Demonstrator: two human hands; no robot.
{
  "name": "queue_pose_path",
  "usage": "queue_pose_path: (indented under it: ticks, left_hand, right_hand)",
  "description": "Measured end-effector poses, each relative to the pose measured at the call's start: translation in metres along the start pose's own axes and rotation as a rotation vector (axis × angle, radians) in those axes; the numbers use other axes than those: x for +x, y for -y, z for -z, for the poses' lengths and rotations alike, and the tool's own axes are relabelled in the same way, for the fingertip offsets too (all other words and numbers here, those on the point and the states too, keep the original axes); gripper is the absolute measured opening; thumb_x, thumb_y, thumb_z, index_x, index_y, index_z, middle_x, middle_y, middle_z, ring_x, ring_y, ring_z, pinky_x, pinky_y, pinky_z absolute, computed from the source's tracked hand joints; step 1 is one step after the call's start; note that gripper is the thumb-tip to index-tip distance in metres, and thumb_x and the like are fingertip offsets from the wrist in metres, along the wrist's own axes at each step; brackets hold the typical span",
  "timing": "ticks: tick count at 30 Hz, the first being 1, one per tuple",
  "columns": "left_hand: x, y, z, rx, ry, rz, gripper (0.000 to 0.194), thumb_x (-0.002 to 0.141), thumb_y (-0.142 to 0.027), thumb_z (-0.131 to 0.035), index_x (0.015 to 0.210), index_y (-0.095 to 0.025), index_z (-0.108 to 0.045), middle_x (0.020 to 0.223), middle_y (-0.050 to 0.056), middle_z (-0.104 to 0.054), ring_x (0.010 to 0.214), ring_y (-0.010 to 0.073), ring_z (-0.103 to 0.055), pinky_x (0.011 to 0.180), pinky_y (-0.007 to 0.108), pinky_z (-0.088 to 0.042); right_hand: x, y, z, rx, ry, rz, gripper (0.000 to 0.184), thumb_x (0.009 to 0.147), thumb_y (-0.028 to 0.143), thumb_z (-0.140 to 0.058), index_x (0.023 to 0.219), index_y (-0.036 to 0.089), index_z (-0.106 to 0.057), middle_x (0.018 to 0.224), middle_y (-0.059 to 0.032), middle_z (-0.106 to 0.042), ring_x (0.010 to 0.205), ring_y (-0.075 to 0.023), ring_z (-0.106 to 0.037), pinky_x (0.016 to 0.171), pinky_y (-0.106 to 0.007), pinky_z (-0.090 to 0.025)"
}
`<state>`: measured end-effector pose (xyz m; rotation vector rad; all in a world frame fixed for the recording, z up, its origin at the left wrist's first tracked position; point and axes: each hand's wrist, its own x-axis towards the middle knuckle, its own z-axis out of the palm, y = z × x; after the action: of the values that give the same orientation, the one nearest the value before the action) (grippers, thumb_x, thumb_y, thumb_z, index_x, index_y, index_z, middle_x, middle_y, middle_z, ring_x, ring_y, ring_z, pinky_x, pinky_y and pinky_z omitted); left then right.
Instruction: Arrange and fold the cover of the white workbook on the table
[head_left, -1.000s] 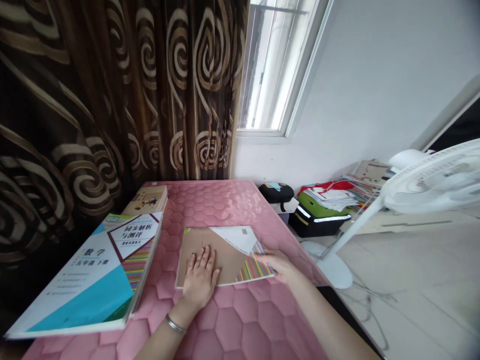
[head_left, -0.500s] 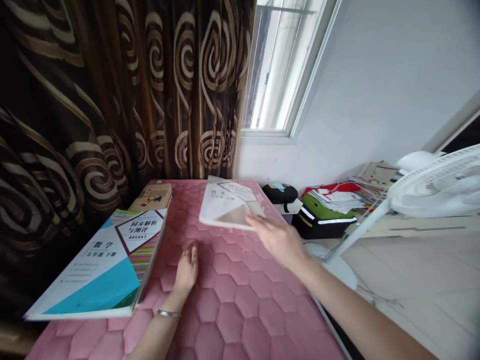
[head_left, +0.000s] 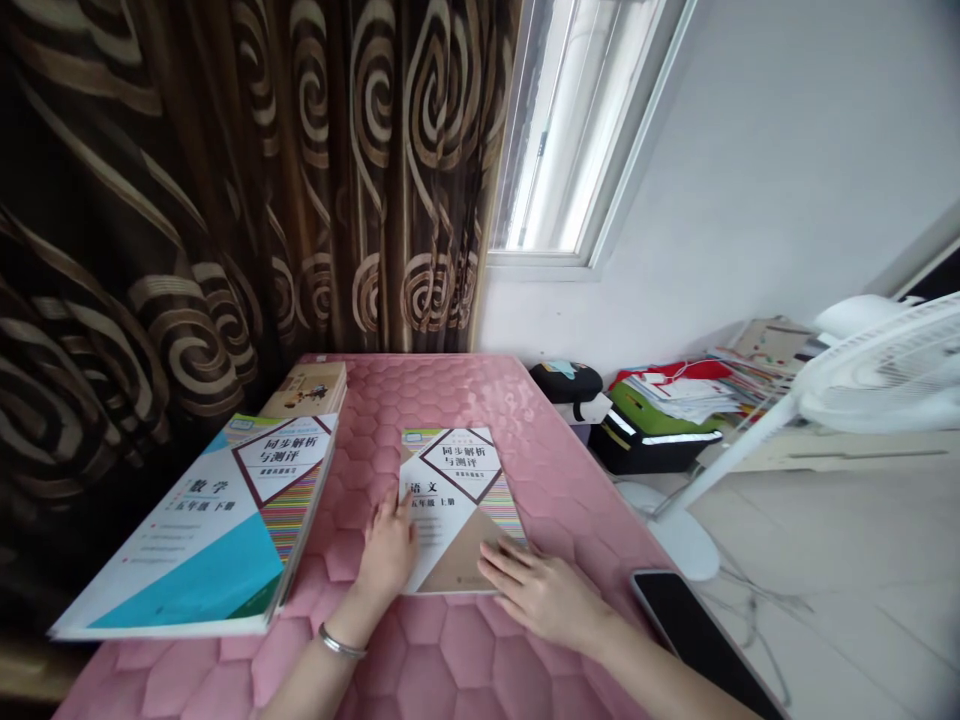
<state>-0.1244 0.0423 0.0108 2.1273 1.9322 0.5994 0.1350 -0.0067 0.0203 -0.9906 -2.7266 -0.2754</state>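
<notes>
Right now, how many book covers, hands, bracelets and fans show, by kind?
Book covers: 3 (blue-and-white, tan-and-white, brown)
Hands: 2 (left, right)
Bracelet: 1
Fan: 1
Total: 7

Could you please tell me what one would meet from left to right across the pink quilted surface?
Large blue-and-white paper book, left hand, beige-and-white paper book, right hand, flat black device with a pale rim.
</notes>
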Motion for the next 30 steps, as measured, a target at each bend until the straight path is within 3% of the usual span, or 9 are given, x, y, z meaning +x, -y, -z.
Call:
queue_pose_path:
  ticks: [3,5,9,14,19,23,27,30]
  left_hand:
    - [0.0,-0.025,-0.002,0.181,0.049,-0.171,0.052,0.09,-0.018,-0.037,0.14,-0.017,-0.049,0.156,0.011,-0.031,0.143,0.0255,-0.029,0.116,0.045,-0.028]
    - [0.002,-0.035,-0.01,0.238,0.091,-0.284,0.052,0.093,-0.026,-0.037,0.144,-0.017,-0.044,0.156,0.009,-0.03,0.145,0.025,-0.024,0.118,0.045,-0.024]
    - [0.002,-0.039,-0.033,0.317,0.123,-0.334,0.061,0.092,-0.044,-0.041,0.147,-0.019,-0.037,0.154,0.013,-0.034,0.143,0.0325,-0.027,0.117,0.054,-0.019]
    - [-0.002,-0.035,-0.044,0.293,0.069,-0.275,0.059,0.095,-0.042,-0.032,0.148,-0.017,-0.033,0.153,0.01,-0.035,0.144,0.0289,-0.026,0.118,0.052,-0.019]
    - [-0.003,-0.033,-0.04,0.233,0.094,-0.253,0.062,0.093,-0.04,-0.034,0.151,-0.019,-0.027,0.158,0.007,-0.02,0.146,0.0297,-0.021,0.118,0.054,-0.019]
    - [-0.001,-0.038,-0.045,0.238,0.138,-0.201,0.062,0.092,-0.039,-0.033,0.151,-0.018,-0.027,0.159,0.007,-0.017,0.146,0.03,-0.017,0.118,0.055,-0.016]
    - [0.037,-0.063,-0.054,0.208,0.193,-0.083,0.061,0.094,-0.036,-0.028,0.148,-0.01,-0.033,0.158,0.012,-0.02,0.146,0.0298,-0.018,0.118,0.053,-0.02]
    - [0.086,-0.075,-0.059,0.184,0.173,-0.12,0.06,0.094,-0.029,-0.023,0.149,-0.007,-0.029,0.157,0.012,-0.023,0.146,0.0249,-0.019,0.119,0.047,-0.018]
  right_hand:
    - [0.019,0.008,0.016,0.226,0.01,-0.127,0.031,0.092,0.035,-0.051,0.116,0.024,-0.068,0.12,-0.0057,-0.069,0.111,-0.0228,-0.063,0.094,-0.036,-0.052]
    - [0.042,0.014,0.018,0.332,-0.013,-0.225,0.035,0.096,0.034,-0.043,0.123,0.024,-0.064,0.126,-0.0054,-0.066,0.115,-0.0206,-0.06,0.1,-0.036,-0.048]
    - [0.093,0.01,-0.008,0.451,0.045,-0.271,0.05,0.1,0.038,-0.032,0.144,0.016,-0.043,0.153,-0.0082,-0.038,0.142,-0.0193,-0.032,0.117,-0.036,-0.03]
    - [0.129,-0.046,-0.052,0.366,0.2,-0.348,0.062,0.1,0.049,-0.02,0.15,0.013,-0.029,0.159,-0.0102,-0.02,0.148,-0.0211,-0.013,0.121,-0.042,-0.012]
    - [0.141,-0.118,-0.06,0.239,0.289,-0.596,0.068,0.099,0.051,-0.016,0.152,0.01,-0.022,0.16,-0.0103,-0.013,0.148,-0.0197,-0.008,0.12,-0.039,-0.009]
    - [0.143,-0.135,-0.064,0.225,0.287,-0.649,0.071,0.098,0.052,-0.013,0.152,0.005,-0.02,0.16,-0.0117,-0.014,0.149,-0.02,-0.006,0.12,-0.038,-0.006]
    - [0.141,-0.134,-0.075,0.211,0.241,-0.637,0.072,0.098,0.052,-0.013,0.151,0.004,-0.02,0.16,-0.0117,-0.015,0.148,-0.0202,-0.008,0.121,-0.038,-0.005]
    - [0.139,-0.135,-0.082,0.189,0.21,-0.629,0.07,0.098,0.05,-0.014,0.151,0.005,-0.023,0.16,-0.0115,-0.017,0.148,-0.0199,-0.008,0.12,-0.038,-0.006]
